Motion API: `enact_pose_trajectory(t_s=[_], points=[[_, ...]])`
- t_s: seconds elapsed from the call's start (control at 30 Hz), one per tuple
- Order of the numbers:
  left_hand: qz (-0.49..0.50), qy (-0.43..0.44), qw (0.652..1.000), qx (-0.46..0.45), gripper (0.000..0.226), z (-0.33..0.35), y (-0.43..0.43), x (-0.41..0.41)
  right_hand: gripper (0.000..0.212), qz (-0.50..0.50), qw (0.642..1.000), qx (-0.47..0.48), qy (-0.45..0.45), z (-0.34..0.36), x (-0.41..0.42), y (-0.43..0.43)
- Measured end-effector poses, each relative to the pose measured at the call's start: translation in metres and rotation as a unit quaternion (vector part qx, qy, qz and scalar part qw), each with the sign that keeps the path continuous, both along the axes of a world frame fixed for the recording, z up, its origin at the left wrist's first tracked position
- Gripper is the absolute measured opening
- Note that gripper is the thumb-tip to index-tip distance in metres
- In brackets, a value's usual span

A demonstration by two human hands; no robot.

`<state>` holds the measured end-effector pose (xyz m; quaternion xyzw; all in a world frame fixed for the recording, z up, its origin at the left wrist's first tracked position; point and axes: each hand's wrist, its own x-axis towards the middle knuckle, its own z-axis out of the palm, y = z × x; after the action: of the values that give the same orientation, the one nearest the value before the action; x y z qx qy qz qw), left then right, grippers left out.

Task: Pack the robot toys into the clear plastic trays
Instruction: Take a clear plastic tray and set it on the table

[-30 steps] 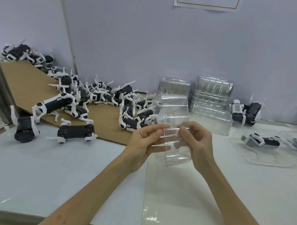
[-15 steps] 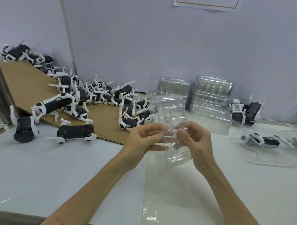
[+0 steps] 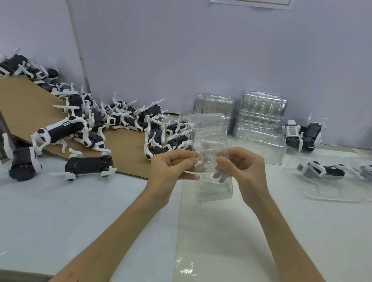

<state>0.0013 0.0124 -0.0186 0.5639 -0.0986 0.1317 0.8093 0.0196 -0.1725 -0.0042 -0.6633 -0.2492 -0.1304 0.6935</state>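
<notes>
Hands holding a clear tray over a white table

We look down at our two bare forearms reaching forward. Our left hand [image 3: 171, 167] pinches the left edge of a clear plastic tray [image 3: 213, 190] between thumb and curled fingers. Our right hand [image 3: 241, 168] grips the tray's right side, its fingertips showing through the plastic. The tray is held upright above the white table [image 3: 52, 210], and it may be two nested trays, which the glare keeps us from telling.

To the left, a heap of black-and-white robot toys [image 3: 126, 122] lies on a sloping sheet of brown cardboard [image 3: 20, 101], some spilled onto the table. Behind our hands, stacks of empty trays [image 3: 260, 114] lean against the pale wall. Far right, a packed toy [image 3: 321, 171] lies in a flat tray, and another toy [image 3: 301, 134] stands near the wall.
</notes>
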Motion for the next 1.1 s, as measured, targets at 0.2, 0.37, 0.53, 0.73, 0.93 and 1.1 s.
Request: enact_pose_trajectory(t_s=[0.2,0.37,0.53,0.73,0.93,1.1], points=[[0.035,0.008,0.999,-0.031,0.03,0.002,0.013,0.001,0.008,-0.02,0.997,0.078,0.0,0.004,0.007,-0.02],[0.03,0.035,0.985,-0.164,0.026,0.007,0.031,0.007,0.022,-0.095,0.979,0.181,0.002,0.015,0.009,-0.065],[-0.013,0.021,0.994,-0.108,0.021,0.004,0.015,0.003,0.017,-0.292,0.945,-0.063,-0.132,0.025,0.018,-0.082],[-0.003,0.05,0.995,-0.088,0.018,0.002,0.013,0.001,0.031,-0.395,0.79,-0.405,-0.236,0.048,0.069,-0.091],[0.037,0.087,0.993,-0.072,0.019,-0.001,0.014,0.004,0.036,-0.397,0.723,-0.556,-0.108,0.036,0.138,-0.097],[0.044,0.098,0.993,-0.055,0.025,-0.003,0.015,0.006,0.041,-0.409,0.697,-0.587,-0.053,0.024,0.165,-0.095]])
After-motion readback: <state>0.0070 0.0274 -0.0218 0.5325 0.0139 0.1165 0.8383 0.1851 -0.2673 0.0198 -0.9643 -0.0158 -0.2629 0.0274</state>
